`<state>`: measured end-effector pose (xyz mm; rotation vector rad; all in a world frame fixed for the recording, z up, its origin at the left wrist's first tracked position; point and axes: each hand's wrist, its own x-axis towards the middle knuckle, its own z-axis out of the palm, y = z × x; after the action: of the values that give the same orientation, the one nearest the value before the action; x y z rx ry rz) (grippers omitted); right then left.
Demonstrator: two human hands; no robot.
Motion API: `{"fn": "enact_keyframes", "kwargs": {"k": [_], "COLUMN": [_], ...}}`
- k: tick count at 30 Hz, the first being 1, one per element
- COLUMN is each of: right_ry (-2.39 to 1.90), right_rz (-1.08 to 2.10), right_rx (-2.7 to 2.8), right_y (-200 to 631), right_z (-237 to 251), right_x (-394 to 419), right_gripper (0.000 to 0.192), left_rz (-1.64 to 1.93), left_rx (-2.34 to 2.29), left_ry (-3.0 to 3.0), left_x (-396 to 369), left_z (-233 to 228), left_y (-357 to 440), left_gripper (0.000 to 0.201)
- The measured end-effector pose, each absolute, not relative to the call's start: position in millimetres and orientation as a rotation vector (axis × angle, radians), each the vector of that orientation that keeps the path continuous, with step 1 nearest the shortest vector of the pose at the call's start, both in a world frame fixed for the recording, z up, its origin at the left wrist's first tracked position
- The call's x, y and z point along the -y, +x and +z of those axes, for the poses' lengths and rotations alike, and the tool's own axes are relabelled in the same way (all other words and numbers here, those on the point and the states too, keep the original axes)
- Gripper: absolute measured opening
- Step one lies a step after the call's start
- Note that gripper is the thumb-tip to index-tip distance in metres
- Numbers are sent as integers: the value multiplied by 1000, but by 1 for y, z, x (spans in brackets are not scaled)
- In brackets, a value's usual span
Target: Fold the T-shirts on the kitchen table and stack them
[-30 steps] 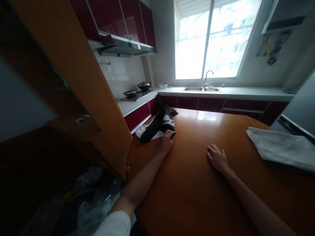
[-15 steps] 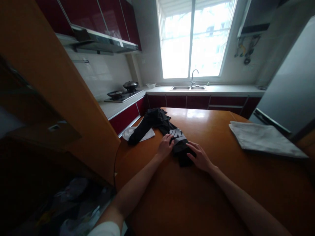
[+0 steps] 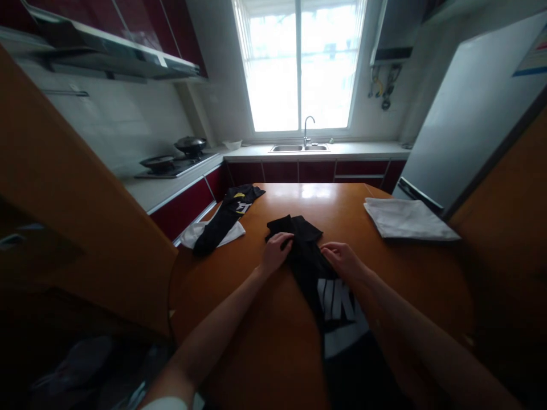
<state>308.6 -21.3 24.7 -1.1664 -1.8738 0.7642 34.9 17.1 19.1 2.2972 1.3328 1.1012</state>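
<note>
A black T-shirt (image 3: 310,265) with large white lettering lies stretched along the wooden table, its lower end running toward me and out of the bottom of the view. My left hand (image 3: 276,253) has its fingers curled on the shirt's left edge, near the far end. On the opposite edge, my right hand (image 3: 345,261) pinches the cloth, fingertips together. Farther left, apart from both hands, a second black garment (image 3: 226,216) with a yellow and white print rests partly on a white cloth (image 3: 233,232).
The table (image 3: 239,285) has a rounded left edge. A folded pale cloth (image 3: 405,219) lies at its right side. Beyond are a sink (image 3: 299,148), a stove (image 3: 179,165) with two pans, and a fridge (image 3: 465,108) on the right.
The T-shirt has been drawn toward me, away from the other black garment, and now lies lengthwise with its lettering showing. Both hands have closed on its edges. The view has turned right.
</note>
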Motion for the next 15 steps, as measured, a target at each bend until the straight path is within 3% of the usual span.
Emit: {"fn": "enact_keyframes", "kwargs": {"k": [3, 6, 10, 15], "right_ry": [-1183, -1314, -1454, -1714], "right_rz": [499, 356, 305, 126], "right_rx": [1997, 2120, 2282, 2263], "right_y": [303, 294, 292, 327], "right_z": [23, 19, 11, 4], "right_x": [14, 1, -13, -2], "right_gripper": [28, 34, 41, 37], "left_rz": [916, 724, 796, 972], "left_rx": [-1573, -1443, -1115, -1254], "left_ry": [2326, 2372, 2370, 2350], "left_x": [-28, -29, -23, -23], "left_z": [8, 2, 7, 19], "left_y": [30, 27, 29, 2], "left_gripper": [48, 40, 32, 38]}}
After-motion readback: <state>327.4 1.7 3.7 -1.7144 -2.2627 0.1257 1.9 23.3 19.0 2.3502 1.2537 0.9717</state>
